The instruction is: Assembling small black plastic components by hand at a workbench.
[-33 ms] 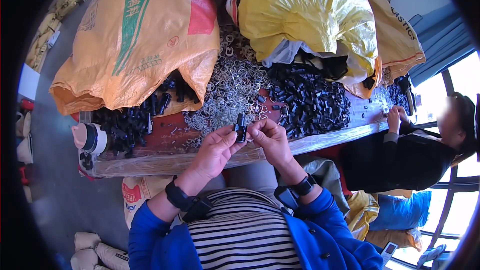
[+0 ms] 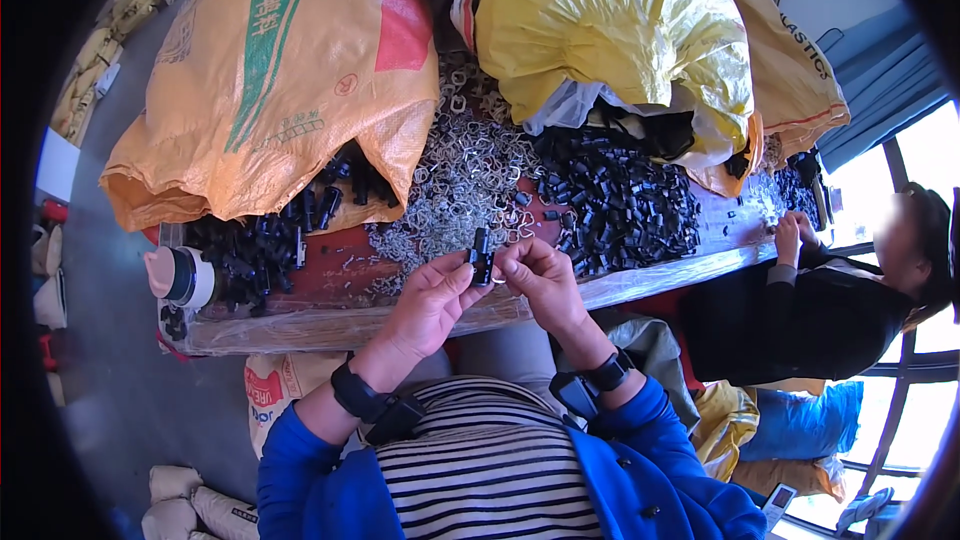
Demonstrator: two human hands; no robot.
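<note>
Just above the table's front edge, my left hand pinches a black plastic buckle part that stands upright. My right hand is closed at the part's right side, its thumb and forefinger on a small pale metal ring. How far the ring sits on the black part cannot be made out. Beyond my hands lies a heap of silvery metal rings and small metal pieces. A pile of small black pieces is to the right, and larger black parts lie on the left.
An orange woven sack and a yellow sack lie on the table, spilling black parts. A cup with a pink lid stands at the left corner. Another person sits on the right, hands at the table.
</note>
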